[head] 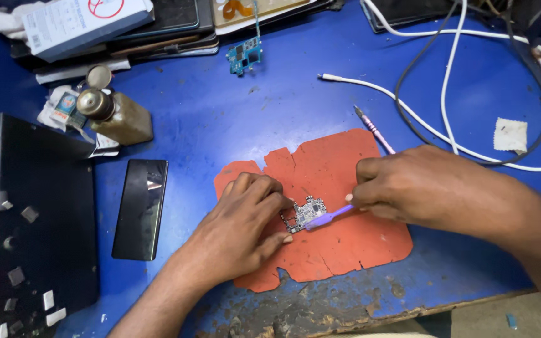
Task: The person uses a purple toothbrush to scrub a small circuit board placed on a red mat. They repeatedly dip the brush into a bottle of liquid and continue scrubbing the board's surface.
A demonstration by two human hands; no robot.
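Observation:
A small grey circuit board (308, 211) lies on a torn orange mat (333, 169) on the blue table (252, 119). My left hand (242, 222) pins the board down, fingers on its left edge. My right hand (414, 184) grips a purple brush (330, 216) whose head rests on the board's right side. A thin pink-handled tool (374, 128) lies beyond my right hand, its lower end hidden under it.
A black phone (140, 208) lies left of the mat. A brown bottle (117, 116) stands at the back left, a black metal box (39, 219) at the far left. White and black cables (449, 81) loop at the right. A teal board (244, 56) sits at the back.

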